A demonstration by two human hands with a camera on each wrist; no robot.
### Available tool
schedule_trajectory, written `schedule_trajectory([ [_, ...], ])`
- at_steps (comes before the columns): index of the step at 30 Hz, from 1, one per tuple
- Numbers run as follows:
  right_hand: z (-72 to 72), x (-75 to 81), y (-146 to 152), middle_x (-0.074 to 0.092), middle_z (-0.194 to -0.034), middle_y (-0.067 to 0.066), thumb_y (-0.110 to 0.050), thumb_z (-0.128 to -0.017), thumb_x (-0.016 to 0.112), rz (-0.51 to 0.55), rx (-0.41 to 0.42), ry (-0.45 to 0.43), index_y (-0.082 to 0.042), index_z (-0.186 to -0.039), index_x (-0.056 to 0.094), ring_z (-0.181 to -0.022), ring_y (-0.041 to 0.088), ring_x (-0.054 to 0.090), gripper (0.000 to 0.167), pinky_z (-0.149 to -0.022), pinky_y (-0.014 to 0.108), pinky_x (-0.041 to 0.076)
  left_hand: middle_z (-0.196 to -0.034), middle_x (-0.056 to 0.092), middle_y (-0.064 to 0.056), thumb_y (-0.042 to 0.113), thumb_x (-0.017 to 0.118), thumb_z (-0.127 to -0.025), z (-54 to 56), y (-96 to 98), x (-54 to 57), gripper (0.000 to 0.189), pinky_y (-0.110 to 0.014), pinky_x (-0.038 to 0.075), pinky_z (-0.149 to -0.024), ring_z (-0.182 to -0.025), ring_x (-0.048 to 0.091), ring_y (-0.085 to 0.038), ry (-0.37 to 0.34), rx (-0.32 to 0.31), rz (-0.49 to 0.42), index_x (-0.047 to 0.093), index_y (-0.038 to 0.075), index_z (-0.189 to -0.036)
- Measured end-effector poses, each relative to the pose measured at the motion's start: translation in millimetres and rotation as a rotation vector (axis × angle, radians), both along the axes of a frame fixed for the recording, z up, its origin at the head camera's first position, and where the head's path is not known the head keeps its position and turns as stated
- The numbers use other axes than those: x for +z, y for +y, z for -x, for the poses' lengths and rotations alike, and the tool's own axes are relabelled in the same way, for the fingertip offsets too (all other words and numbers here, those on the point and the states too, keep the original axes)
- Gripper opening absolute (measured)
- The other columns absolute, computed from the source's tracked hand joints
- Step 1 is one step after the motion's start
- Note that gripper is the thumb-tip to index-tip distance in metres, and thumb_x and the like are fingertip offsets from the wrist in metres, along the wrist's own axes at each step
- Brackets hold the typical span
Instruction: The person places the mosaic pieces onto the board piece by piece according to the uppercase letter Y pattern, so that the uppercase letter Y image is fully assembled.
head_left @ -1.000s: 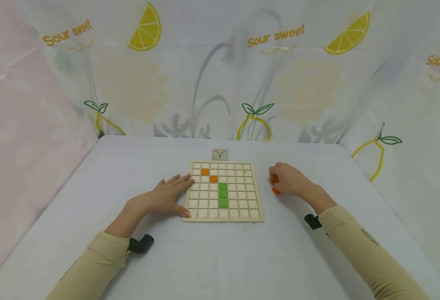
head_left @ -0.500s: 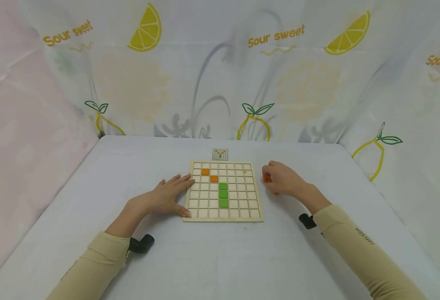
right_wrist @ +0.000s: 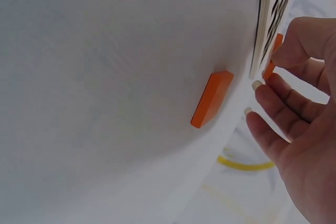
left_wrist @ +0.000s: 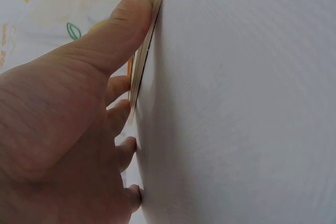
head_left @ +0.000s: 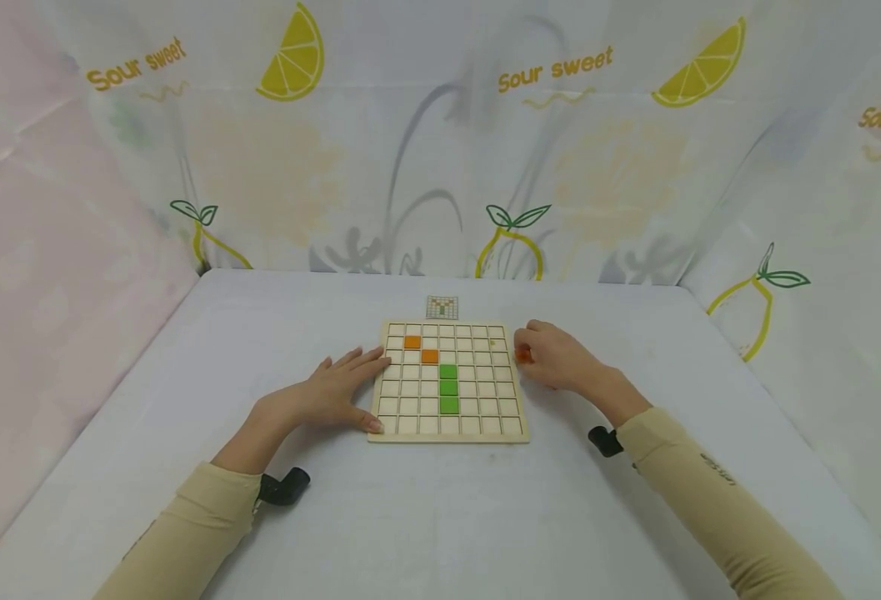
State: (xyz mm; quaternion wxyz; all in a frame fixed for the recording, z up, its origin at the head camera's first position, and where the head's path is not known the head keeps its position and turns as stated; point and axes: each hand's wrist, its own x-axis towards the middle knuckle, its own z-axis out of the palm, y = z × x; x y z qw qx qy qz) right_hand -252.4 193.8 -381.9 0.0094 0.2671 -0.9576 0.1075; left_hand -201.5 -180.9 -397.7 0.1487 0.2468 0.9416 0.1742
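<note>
A pale wooden grid board lies flat on the table. Two orange tiles sit diagonally in its upper left cells, and a column of three green tiles stands below them. My left hand rests at the board's left side, fingers spread, thumb and fingertips touching the edge. Just off the right edge, my right hand pinches an orange square tile between thumb and fingers. Below that hand, in the right wrist view, another orange tile lies on the table; in the head view the hand hides it.
A small card printed with a grid pattern lies behind the board. The white table runs back to a hanging cloth with lemon prints. Dark wrist mounts stick out beneath both cuffs.
My right hand, pinching the orange tile, has moved left to the board's right edge. The left hand and the tiles on the board keep their places.
</note>
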Motion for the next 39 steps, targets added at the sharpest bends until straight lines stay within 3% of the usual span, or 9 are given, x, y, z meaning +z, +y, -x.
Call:
schedule_trajectory([
  [12, 1.1, -0.3, -14.9, 0.055, -0.088, 0.002, -0.003, -0.078, 0.060, 0.026, 0.007, -0.034, -0.013, -0.089, 0.061, -0.079, 0.018, 0.050, 0.015, -0.071, 0.031, 0.042, -0.169, 0.014, -0.006, 0.062, 0.077, -0.073, -1.7, 0.1, 3.8, 0.109, -0.071, 0.007, -0.118, -0.155, 0.008, -0.040, -0.016, 0.007, -0.016, 0.026, 0.016, -0.158],
  [24, 3.2, -0.8, -28.7, 0.053, -0.085, 0.002, -0.004, -0.075, 0.062, 0.046, 0.028, -0.049, -0.014, -0.086, 0.059, -0.076, 0.017, 0.048, 0.015, -0.068, 0.029, 0.040, -0.169, 0.014, -0.005, 0.062, 0.077, -0.074, 0.3, 0.2, -0.1, 0.108, -0.070, 0.006, -0.119, -0.156, 0.008, -0.038, -0.009, 0.009, -0.007, 0.027, 0.018, -0.158],
  [39, 4.6, -0.2, -46.4, 0.054, -0.090, 0.002, -0.005, -0.079, 0.061, 0.051, 0.040, -0.091, -0.014, -0.090, 0.060, -0.079, 0.017, 0.048, 0.015, -0.070, 0.030, 0.042, -0.169, 0.012, -0.005, 0.062, 0.077, -0.074, -0.9, -0.4, 0.2, 0.107, -0.070, 0.005, -0.119, -0.156, 0.006, -0.038, -0.019, 0.016, -0.019, 0.026, 0.018, -0.158],
])
